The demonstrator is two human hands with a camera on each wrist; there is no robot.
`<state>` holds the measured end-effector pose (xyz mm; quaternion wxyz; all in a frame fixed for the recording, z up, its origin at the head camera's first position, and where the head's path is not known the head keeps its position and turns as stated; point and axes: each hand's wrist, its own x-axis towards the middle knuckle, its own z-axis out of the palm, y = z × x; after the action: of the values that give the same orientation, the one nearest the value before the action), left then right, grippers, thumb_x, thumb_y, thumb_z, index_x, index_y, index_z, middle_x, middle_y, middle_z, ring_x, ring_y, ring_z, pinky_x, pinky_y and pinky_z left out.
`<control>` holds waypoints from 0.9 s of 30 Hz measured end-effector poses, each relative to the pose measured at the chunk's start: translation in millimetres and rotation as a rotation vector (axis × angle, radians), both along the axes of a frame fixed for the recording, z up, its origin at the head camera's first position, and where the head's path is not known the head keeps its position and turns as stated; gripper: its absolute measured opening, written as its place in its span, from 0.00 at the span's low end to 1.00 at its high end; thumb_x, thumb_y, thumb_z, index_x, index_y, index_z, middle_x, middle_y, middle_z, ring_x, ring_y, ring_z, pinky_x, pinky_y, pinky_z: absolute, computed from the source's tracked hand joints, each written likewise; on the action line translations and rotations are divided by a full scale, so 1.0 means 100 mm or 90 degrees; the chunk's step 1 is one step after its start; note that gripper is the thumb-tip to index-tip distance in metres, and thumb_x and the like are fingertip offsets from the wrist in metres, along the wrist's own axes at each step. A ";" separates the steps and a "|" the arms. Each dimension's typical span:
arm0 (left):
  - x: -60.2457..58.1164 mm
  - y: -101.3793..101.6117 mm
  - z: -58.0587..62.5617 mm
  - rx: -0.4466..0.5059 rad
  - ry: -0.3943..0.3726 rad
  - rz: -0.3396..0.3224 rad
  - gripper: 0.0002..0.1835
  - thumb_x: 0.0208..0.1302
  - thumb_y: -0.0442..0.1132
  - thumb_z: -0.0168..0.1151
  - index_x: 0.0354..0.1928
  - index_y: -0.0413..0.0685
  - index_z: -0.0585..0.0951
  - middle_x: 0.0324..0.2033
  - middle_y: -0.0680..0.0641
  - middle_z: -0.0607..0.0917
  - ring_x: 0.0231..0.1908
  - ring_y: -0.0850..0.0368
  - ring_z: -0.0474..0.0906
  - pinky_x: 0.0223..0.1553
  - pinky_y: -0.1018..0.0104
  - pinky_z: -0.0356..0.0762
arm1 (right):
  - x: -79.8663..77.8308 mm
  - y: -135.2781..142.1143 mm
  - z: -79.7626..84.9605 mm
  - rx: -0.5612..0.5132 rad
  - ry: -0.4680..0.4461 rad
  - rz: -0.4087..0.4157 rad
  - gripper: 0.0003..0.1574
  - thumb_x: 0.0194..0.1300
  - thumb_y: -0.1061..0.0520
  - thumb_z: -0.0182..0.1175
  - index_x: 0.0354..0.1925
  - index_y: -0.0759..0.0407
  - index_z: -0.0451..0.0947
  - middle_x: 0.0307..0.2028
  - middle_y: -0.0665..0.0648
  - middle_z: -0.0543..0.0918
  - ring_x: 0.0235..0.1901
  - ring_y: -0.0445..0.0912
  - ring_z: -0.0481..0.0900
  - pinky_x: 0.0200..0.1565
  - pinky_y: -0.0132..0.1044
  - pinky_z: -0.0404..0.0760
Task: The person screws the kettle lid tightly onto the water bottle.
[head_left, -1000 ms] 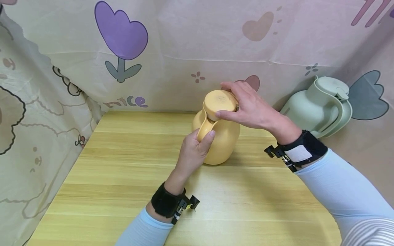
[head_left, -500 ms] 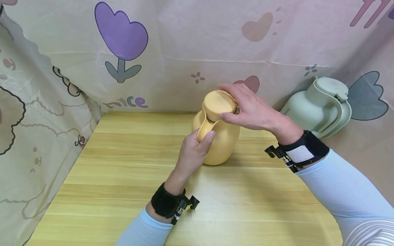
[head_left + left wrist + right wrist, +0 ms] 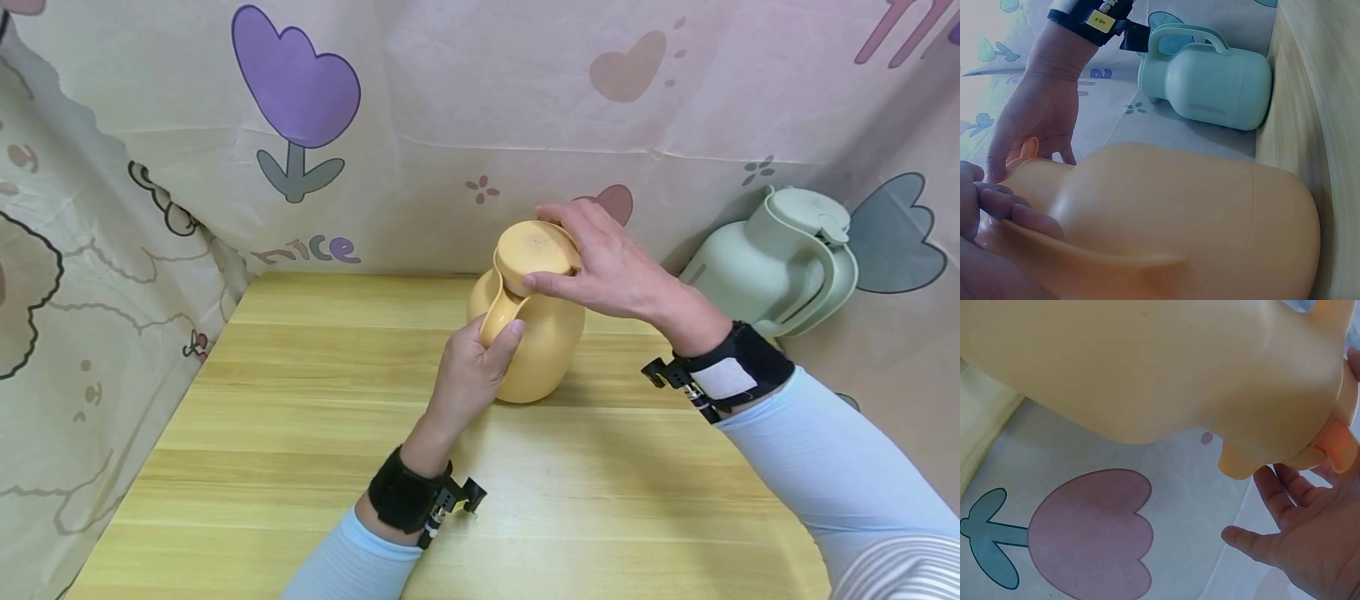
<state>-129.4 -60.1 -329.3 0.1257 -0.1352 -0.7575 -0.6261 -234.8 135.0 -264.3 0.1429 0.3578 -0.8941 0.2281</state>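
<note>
A yellow insulated jug (image 3: pixel 543 350) stands upright on the wooden table, near its far edge. My left hand (image 3: pixel 468 371) grips the jug's handle (image 3: pixel 501 312), thumb on top. On the round lid (image 3: pixel 534 254), my right hand (image 3: pixel 618 271) holds the rim, with its thumb on the near side and its fingers reaching round the far side. The lid sits on the jug's neck. In the left wrist view, the jug's body (image 3: pixel 1197 206) fills the lower middle. The right wrist view has the right hand (image 3: pixel 1310 537) around the lid end, with one finger standing away from it.
A pale green jug (image 3: pixel 765 258) of similar shape stands at the back right, behind the right forearm. Printed cloth (image 3: pixel 420 100) hangs along the table's far side and left side. The wooden table (image 3: pixel 300 433) stretches out in front of the yellow jug.
My right hand has shifted slightly right along the lid's rim and then back left, its thumb moving with it. The left hand and the jug have stayed in place.
</note>
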 end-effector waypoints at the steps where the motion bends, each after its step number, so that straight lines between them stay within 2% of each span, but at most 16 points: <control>1: 0.00 0.00 0.00 0.000 0.001 0.000 0.14 0.69 0.41 0.57 0.27 0.39 0.75 0.17 0.49 0.69 0.22 0.55 0.67 0.24 0.65 0.65 | 0.00 0.00 0.00 0.000 -0.001 -0.002 0.50 0.53 0.32 0.67 0.64 0.55 0.64 0.56 0.57 0.71 0.55 0.50 0.65 0.55 0.51 0.67; 6: -0.01 0.00 -0.01 -0.003 0.006 -0.004 0.14 0.69 0.41 0.57 0.27 0.39 0.75 0.17 0.49 0.68 0.21 0.56 0.66 0.24 0.65 0.64 | 0.00 0.01 0.02 0.012 -0.003 0.004 0.51 0.53 0.31 0.66 0.65 0.54 0.63 0.57 0.57 0.71 0.55 0.51 0.65 0.55 0.52 0.66; 13: -0.17 0.00 -0.28 -0.005 0.010 -0.002 0.15 0.69 0.44 0.58 0.28 0.41 0.76 0.18 0.48 0.69 0.23 0.54 0.68 0.24 0.64 0.66 | 0.01 0.00 0.10 0.030 -0.018 0.033 0.49 0.56 0.36 0.65 0.69 0.53 0.61 0.61 0.58 0.71 0.58 0.51 0.65 0.59 0.52 0.65; 15: -0.19 0.00 -0.31 -0.008 0.013 0.001 0.16 0.69 0.47 0.58 0.29 0.43 0.77 0.18 0.48 0.70 0.23 0.54 0.69 0.24 0.63 0.67 | 0.01 0.00 0.11 0.035 -0.028 0.036 0.48 0.57 0.38 0.65 0.69 0.52 0.60 0.62 0.57 0.70 0.58 0.50 0.65 0.59 0.52 0.65; 19: -0.19 -0.01 -0.33 -0.012 0.020 0.003 0.18 0.68 0.52 0.57 0.29 0.45 0.77 0.18 0.48 0.71 0.24 0.55 0.70 0.24 0.63 0.68 | 0.02 -0.01 0.12 0.039 -0.050 0.032 0.46 0.58 0.40 0.63 0.69 0.50 0.60 0.63 0.55 0.70 0.59 0.49 0.65 0.59 0.52 0.66; 27: -0.19 -0.01 -0.31 -0.014 0.020 0.002 0.19 0.68 0.54 0.57 0.30 0.45 0.78 0.19 0.48 0.72 0.23 0.55 0.70 0.24 0.63 0.67 | 0.02 -0.02 0.10 0.030 -0.054 0.004 0.49 0.57 0.32 0.62 0.69 0.52 0.60 0.62 0.56 0.70 0.60 0.51 0.64 0.61 0.53 0.63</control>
<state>-148.4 -61.0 -360.4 0.1371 -0.1450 -0.7627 -0.6151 -232.7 132.9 -253.9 0.0958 0.3543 -0.9033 0.2223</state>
